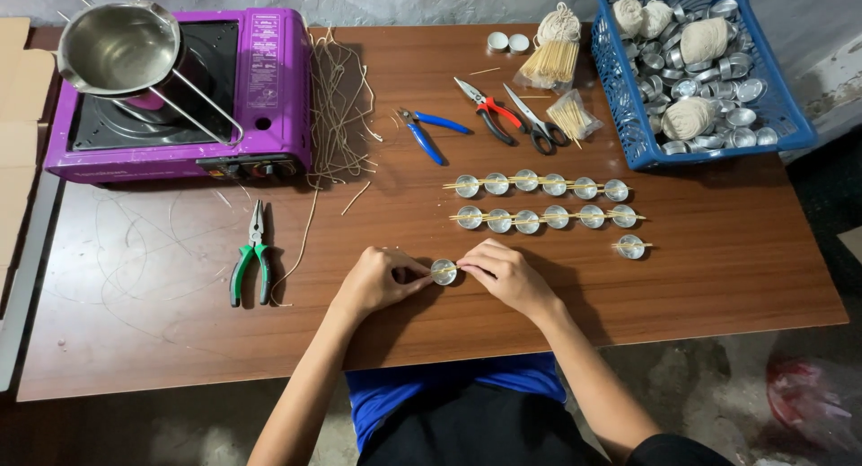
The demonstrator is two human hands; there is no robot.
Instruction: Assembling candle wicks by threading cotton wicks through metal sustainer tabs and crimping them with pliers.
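Note:
A small round metal cup (pixel 444 271) sits on the wooden table (pixel 700 277) near its front edge, with a thin stick laid across its top. My left hand (pixel 375 282) pinches the cup's left side and my right hand (pixel 507 273) pinches its right side. Beyond them lie two rows of several similar metal cups (pixel 539 185), each row with sticks resting across the cups. One more cup with a stick (pixel 631 246) stands alone to the right.
A purple portable stove (pixel 260 98) with a steel pot (pixel 117 46) stands at the back left, loose wick strands (pixel 337 107) beside it. Green pliers (pixel 252 259), blue pliers (pixel 426 129), red pliers (pixel 489 111), scissors (pixel 539 125), stick bundles (pixel 552 62) and a blue basket (pixel 642 138) of cups lie around.

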